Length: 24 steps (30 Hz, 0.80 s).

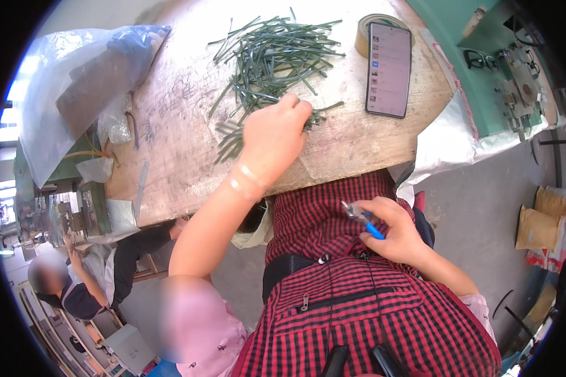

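A loose heap of thin dark green strips point(280, 53), like cut plastic tubing, lies on the worn wooden table. My left hand point(277, 129) is at the heap's near edge, fingers curled and closed on some of the strips. Strip ends show on both sides of it, and those to its left look blurred; the fingertips are partly hidden. Over my lap, off the table's edge, my right hand point(393, 232) is closed around small cutters point(372, 227) with a blue handle and metal jaws. The jaws point up and left, away from the strips.
A phone point(388, 70) with its screen lit leans on a tape roll point(362, 36) at the right. Clear plastic bags point(88, 81) cover the table's left side. A green machine point(516, 75) stands at the right. Another person point(75, 283) sits at the lower left.
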Each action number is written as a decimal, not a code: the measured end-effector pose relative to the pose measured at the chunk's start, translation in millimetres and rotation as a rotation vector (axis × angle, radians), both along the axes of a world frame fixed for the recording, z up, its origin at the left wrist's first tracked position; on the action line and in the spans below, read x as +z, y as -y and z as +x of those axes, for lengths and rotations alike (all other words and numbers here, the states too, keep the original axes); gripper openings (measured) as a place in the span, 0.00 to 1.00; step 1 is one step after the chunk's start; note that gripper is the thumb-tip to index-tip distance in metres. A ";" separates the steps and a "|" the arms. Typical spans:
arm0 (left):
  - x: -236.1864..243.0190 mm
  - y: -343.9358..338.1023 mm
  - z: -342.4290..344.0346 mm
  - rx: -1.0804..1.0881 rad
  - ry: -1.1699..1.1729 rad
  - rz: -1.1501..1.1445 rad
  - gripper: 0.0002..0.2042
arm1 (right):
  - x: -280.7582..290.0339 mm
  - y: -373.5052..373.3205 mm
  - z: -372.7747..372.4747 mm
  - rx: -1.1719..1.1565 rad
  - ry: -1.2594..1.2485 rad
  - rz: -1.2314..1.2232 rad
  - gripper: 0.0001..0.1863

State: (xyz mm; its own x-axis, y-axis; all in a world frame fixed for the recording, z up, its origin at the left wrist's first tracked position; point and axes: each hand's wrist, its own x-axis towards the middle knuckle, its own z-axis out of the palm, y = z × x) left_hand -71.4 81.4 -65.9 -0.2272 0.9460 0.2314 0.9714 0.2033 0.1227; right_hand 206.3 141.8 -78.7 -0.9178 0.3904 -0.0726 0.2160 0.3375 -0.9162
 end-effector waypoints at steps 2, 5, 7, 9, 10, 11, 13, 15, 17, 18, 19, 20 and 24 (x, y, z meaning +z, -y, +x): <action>-15.7 -6.3 -6.9 -0.086 -0.084 0.096 0.14 | -0.5 -0.9 0.0 0.022 -0.013 -0.035 0.26; -1.5 -8.0 -4.3 -0.124 0.026 0.418 0.15 | -13.4 3.0 2.1 0.036 -0.056 -0.164 0.24; 26.0 -7.1 1.3 -0.064 0.233 0.702 0.12 | -19.5 7.5 1.5 0.027 0.017 -0.462 0.23; 54.0 1.5 17.9 0.069 0.683 0.850 0.07 | -29.7 3.8 -2.6 0.012 0.142 -0.846 0.23; 69.0 8.6 28.0 0.178 0.998 0.890 0.05 | -28.6 2.1 -8.4 -0.111 0.245 -0.969 0.23; 69.2 22.5 27.3 0.261 1.079 0.810 0.06 | -30.3 -0.4 -8.2 -0.078 0.262 -0.945 0.25; 62.4 47.6 38.5 0.355 1.356 0.702 0.07 | -29.2 -7.1 -7.3 0.015 0.163 -0.619 0.29; 42.2 73.5 56.4 0.367 1.668 0.603 0.07 | -9.7 -11.3 -8.3 0.107 -0.067 -0.036 0.33; 27.7 83.2 76.0 0.415 1.793 0.541 0.08 | 13.0 -22.4 -15.7 0.104 -0.027 -0.062 0.36; 22.4 80.2 85.7 0.445 1.820 0.535 0.08 | 18.6 -25.1 -18.9 0.089 -0.007 -0.029 0.34; 19.1 73.6 93.6 0.435 1.833 0.602 0.09 | 19.4 -27.4 -22.9 0.055 -0.046 0.015 0.33; 15.2 73.3 98.0 0.408 1.892 0.626 0.12 | 20.4 -27.4 -27.8 0.019 -0.086 0.060 0.32; 20.1 76.9 98.5 0.311 1.713 0.483 0.13 | 36.3 -23.3 -35.7 -0.053 -0.119 0.193 0.32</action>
